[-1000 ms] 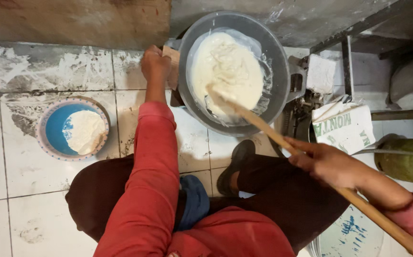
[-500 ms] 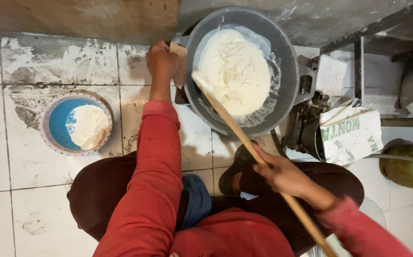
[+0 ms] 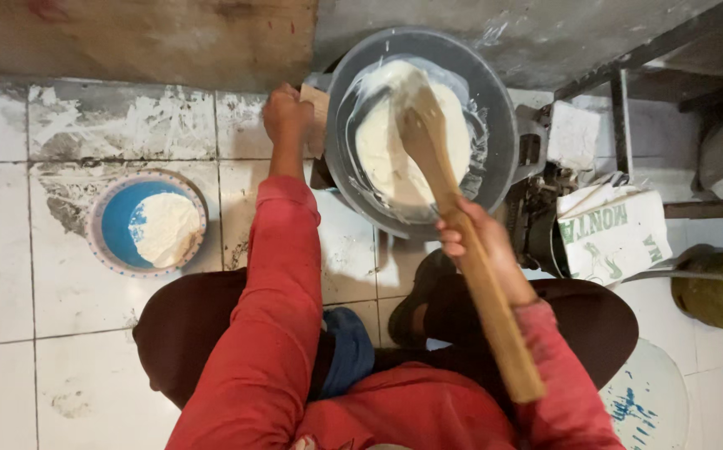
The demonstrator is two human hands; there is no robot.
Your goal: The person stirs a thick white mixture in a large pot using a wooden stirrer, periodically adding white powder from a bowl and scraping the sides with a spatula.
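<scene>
A white tiled floor (image 3: pixel 12 250), smeared with pale streaks, carries everything. The big grey pan (image 3: pixel 495 108) sits on it, in front of the seated person's knees, with a thick white batter (image 3: pixel 378 158) pooled inside. A long wooden paddle (image 3: pixel 461 250) slants up from beside the pan, its flat blade resting in the batter. Left of the pan, well apart, stands a blue bowl (image 3: pixel 116 225) holding a mound of white dough. Right of the pan lies a folded white sack (image 3: pixel 611 233). The right hand (image 3: pixel 482 242) has its grip wrapped around the paddle's shaft, just below the pan's near rim. The left hand (image 3: pixel 286 112) grips the pan's left edge, closed on it.
</scene>
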